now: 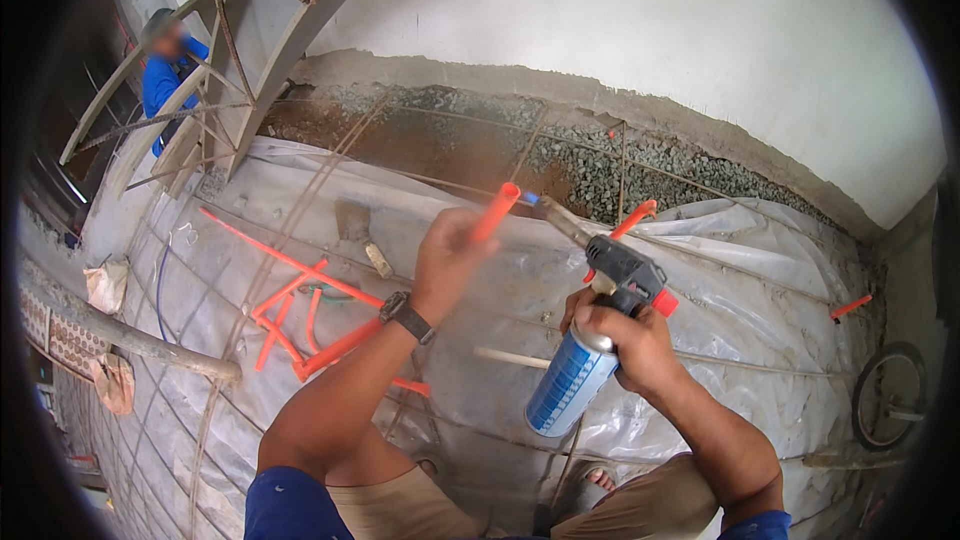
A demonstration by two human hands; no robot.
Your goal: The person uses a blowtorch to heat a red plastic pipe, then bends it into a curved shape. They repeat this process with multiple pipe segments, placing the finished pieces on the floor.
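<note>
My left hand (450,258), a watch on its wrist, is closed around a short orange plastic pipe (497,210) with its open end raised. In my right hand (628,335) is a gas blowtorch (622,275), a black and red torch head on a blue and white gas canister (572,385). The torch's metal nozzle points left toward the pipe's end, with a small blue flame (531,197) at its mouth. A narrow gap shows between the nozzle and the pipe. The left fingers are partly blurred.
Several orange pipes (330,290) lie on plastic sheeting (700,250) crossed by steel bars. Another pipe end (634,218) sticks up behind the torch. Gravel (640,175) lines the wall. At far left, a person in blue (165,85) stands behind a metal frame (285,40). A wheel (890,396) is at right.
</note>
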